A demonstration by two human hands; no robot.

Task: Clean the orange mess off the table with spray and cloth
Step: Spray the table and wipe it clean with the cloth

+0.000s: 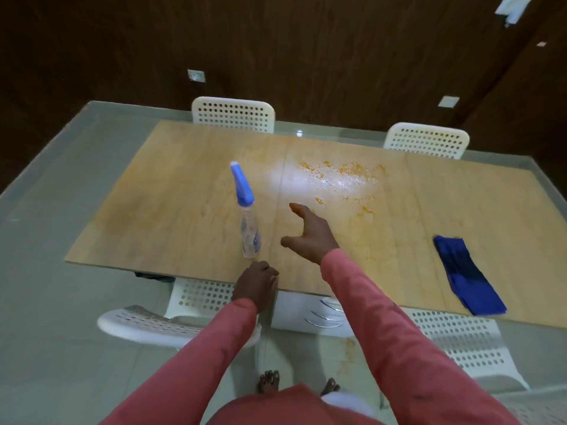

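Looking down from head height past two pink sleeves toward a pale wooden table (171, 210). Nearest, bare toes showing on a grey-green tiled floor, white perforated plastic chairs (199, 299) tucked under the near edge.

Resting at the table's near edge, the left hand (256, 282), fingers curled loosely, gripping nothing. Just beyond it, touching or nearly so, standing upright: a clear plastic spray bottle with a blue trigger head (247, 216). Reaching out over the tabletop to the right of the bottle, the right hand (308, 234), fingers spread wide and thumb apart, empty, near the bottle but not touching it.

Lying flat near the right end of the table, well apart from both hands, a folded dark blue cloth (468, 276).

Further out, around the middle of the table, orange crumbs and smears (340, 176) scattered across a glossy patch catching the light, a fainter orange stain trailing back toward the near edge. Beyond, two more white perforated chairs, then a dark wood-panelled wall.

Judging the bottle: light, looking nearly empty, tall and narrow, so likely tipping easily; smooth plastic, possibly slippery. Probably best taken around the neck just under the blue head, one finger on the trigger. Judging the cloth: soft and limp, easily pinched or gathered anywhere.
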